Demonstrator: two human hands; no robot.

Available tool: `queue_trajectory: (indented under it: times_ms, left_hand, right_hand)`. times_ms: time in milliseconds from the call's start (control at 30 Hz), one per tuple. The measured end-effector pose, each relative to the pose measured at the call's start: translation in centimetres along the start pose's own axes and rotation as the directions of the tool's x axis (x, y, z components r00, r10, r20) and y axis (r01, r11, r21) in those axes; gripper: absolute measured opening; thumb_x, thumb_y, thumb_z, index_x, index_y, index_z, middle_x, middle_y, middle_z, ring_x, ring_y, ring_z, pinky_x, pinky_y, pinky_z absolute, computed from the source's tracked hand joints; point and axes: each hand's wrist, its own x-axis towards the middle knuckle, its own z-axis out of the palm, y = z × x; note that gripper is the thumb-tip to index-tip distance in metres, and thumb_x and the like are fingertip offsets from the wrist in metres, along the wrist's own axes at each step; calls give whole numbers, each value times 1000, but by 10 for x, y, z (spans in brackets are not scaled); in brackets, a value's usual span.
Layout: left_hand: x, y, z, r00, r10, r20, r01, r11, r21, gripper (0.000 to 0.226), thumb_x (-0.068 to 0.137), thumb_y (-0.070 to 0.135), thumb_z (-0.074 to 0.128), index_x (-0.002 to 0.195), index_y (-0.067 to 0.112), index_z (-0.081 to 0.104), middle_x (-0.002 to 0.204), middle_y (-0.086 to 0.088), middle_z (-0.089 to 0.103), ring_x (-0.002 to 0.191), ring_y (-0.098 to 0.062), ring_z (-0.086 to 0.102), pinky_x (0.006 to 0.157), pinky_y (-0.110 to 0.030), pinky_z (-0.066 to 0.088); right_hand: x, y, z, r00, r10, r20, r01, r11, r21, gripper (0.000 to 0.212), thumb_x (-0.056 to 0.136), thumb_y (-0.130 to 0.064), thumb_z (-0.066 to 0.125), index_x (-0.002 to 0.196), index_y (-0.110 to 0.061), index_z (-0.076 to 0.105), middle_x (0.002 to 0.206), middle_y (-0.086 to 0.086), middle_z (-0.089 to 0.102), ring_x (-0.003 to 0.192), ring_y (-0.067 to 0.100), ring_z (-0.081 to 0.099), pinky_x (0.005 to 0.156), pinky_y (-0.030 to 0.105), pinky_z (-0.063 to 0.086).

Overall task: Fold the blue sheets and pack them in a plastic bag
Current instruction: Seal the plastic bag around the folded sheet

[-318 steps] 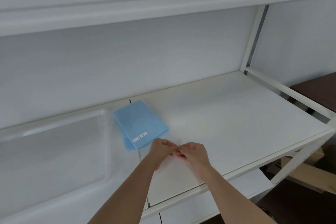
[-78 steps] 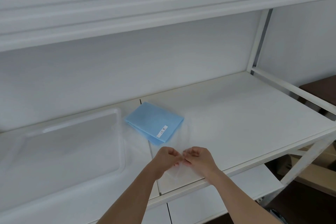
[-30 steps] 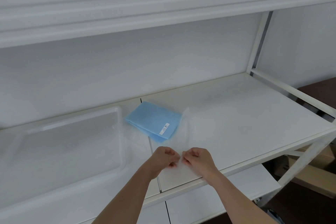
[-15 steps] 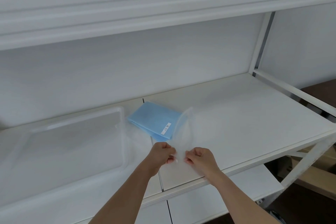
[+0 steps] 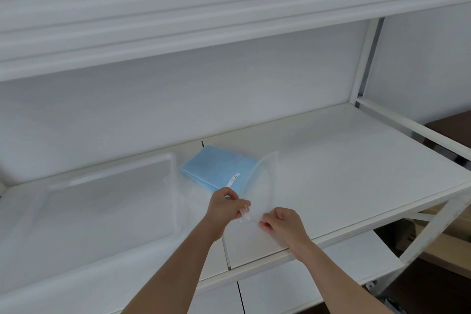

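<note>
Parting hands [image 5: 226,205], plastic bag [image 5: 260,186] now wider.

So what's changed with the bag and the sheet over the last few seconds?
The hands have drawn apart: left hand and right hand each pinch the clear plastic bag, whose far end has lifted. The folded blue sheet stays on the shelf, outside the bag.
</note>
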Motion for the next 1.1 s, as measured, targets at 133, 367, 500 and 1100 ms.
queue_trajectory:
  times_ms: [133,367,500,1100]
  left_hand:
    - [-3,12,4,1000,-28,11,28,999,-29,29,74,-2,69,94,8,49,73,-17,62,59,-20,54,65,-28,50]
    - [-11,25,15,992,1,129,-2,1000,2,38,80,7,73,113,10,55,64,-5,54,65,-19,52,61,-21,50]
    - [-17,31,31,980,-55,190,53,998,16,28,87,8,61,115,11,57,72,-9,59,61,-18,54,66,-24,52]
    - [10,4,32,928,336,-159,-130,695,707,34,93,22,48,126,16,54,136,-4,45,126,-20,42,107,-35,33]
  right_hand:
    - [2,2,-3,999,8,-51,-4,997,79,28,82,-8,61,58,-10,48,57,0,59,53,8,54,50,14,37]
    - [13,10,-11,932,-91,-351,71,995,-68,32,75,-6,68,101,-16,51,94,3,56,79,18,55,69,26,45]
    - [11,6,-19,827,-358,-433,232,919,-318,25,76,-8,69,91,-23,57,96,-3,49,94,11,38,70,21,35]
    - [21,7,-50,999,33,37,-21,958,-287,42,84,-40,69,120,-20,58,112,-5,63,101,11,60,83,20,44]
